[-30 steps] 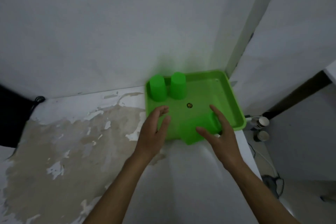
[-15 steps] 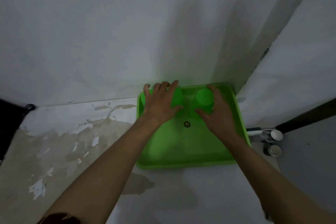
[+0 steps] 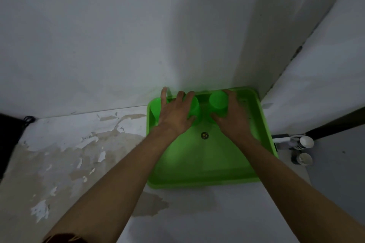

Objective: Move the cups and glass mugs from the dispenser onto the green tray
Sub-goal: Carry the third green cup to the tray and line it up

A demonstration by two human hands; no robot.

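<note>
The green tray (image 3: 207, 173) lies on a white surface, pushed into the corner of the wall. Green cups stand upside down along its far edge. My left hand (image 3: 174, 113) reaches over the left ones; its thumb and fingers wrap a green cup (image 3: 195, 107), and its outer finger points up near the wall. A further green cup (image 3: 155, 107) shows left of that hand, mostly hidden. My right hand (image 3: 236, 118) grips another upturned green cup (image 3: 217, 101) between thumb and fingers. No dispenser or glass mug is in view.
A small round dark mark (image 3: 204, 135) sits in the tray's middle. The white surface (image 3: 69, 163) left of the tray is stained and peeling. Two white-topped cylinders (image 3: 305, 150) stand low beyond the tray's right side. A black cable (image 3: 28, 119) lies at the far left.
A second ago my right hand carried a cup at the tray's near edge. Both hands have since reached to the tray's far edge, the right setting its cup beside the others.
</note>
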